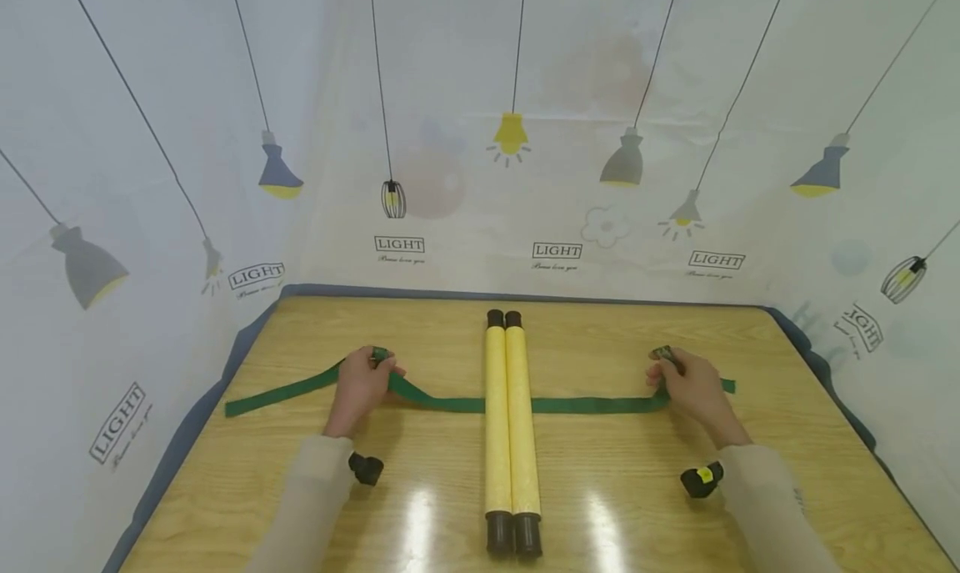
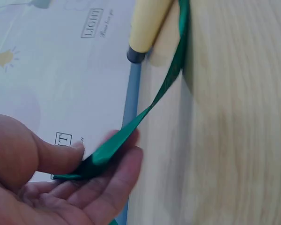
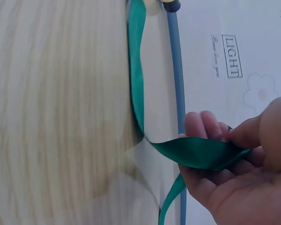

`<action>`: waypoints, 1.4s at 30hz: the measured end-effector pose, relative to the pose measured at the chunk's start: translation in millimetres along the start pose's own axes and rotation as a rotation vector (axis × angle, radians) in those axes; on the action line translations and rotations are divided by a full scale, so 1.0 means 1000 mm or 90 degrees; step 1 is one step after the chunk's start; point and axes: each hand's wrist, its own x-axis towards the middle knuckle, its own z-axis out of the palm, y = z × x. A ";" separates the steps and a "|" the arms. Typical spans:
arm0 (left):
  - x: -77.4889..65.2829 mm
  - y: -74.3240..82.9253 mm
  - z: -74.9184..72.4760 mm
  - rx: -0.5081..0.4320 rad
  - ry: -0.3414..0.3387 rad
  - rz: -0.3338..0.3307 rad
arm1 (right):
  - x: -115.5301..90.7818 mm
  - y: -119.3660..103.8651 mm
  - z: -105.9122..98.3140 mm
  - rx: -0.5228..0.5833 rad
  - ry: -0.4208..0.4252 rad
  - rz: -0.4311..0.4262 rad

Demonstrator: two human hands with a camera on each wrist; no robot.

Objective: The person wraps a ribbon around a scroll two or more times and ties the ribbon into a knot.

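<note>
A green ribbon (image 1: 592, 405) runs crosswise over the table, passing beneath two yellow rolls (image 1: 498, 423) with dark brown end caps that lie side by side. My left hand (image 1: 363, 385) pinches the ribbon left of the rolls, lifting that stretch off the wood; its tail lies out to the left. On the other side my right hand (image 1: 693, 389) pinches the ribbon between thumb and fingers, and a short tail shows behind the wrist. In the left wrist view the ribbon (image 2: 166, 82) twists on its way up to the hand. The right wrist view shows the ribbon (image 3: 196, 152) across the palm.
The wooden table (image 1: 600, 339) has a blue-grey edging (image 1: 525, 296) along its back and sides. White sheeting (image 1: 465, 56) printed with hanging lamps stands behind and at both sides. A small black camera sits by each wrist, the right one (image 1: 701, 479) bearing a yellow label.
</note>
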 end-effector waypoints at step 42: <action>-0.003 0.093 0.067 -0.272 -0.199 0.350 | 0.007 -0.151 0.084 0.286 -0.278 -0.172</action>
